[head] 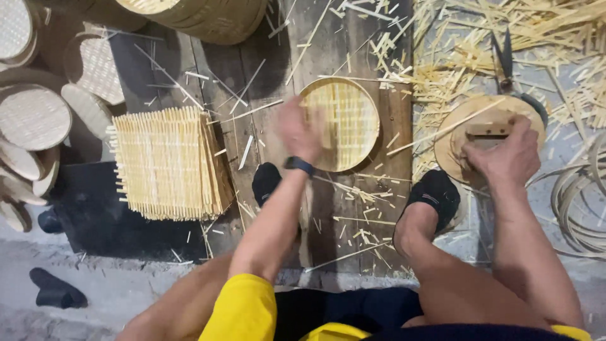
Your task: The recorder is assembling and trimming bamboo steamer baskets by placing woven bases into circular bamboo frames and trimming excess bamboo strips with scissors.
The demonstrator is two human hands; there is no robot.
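Round bamboo tray (344,123), left hand (297,129) touching

Yellow short sleeves (243,309) at the frame's bottom, dark shorts (353,309), black socks (435,196), and a black wristband (298,165) on the left wrist.

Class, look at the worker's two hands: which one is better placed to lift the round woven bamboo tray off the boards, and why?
Probably the left hand: it is at the round woven tray's left rim, while the right hand rests on a wooden block farther right.
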